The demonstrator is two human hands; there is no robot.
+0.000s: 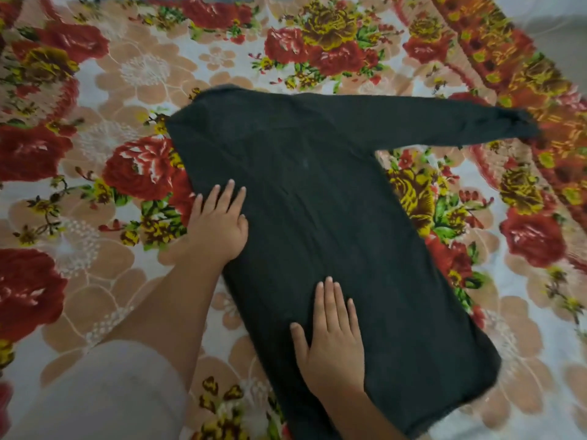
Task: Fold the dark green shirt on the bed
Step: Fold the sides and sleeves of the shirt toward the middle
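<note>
The dark green shirt [320, 198] lies flat on the bed, its body running from upper left to lower right. One long sleeve [460, 117] stretches out to the right. The left side looks folded in, with no sleeve showing there. My left hand [219, 219] rests flat on the shirt's left edge, fingers spread. Flat on the cloth near the lower middle lies my right hand [333, 338], fingers apart. Neither hand grips the fabric.
The bed is covered by a floral sheet [127, 90] with red and yellow flowers on a pale ground. My pale sleeve [104, 395] fills the lower left corner. The bed's right edge [536, 30] runs along the upper right.
</note>
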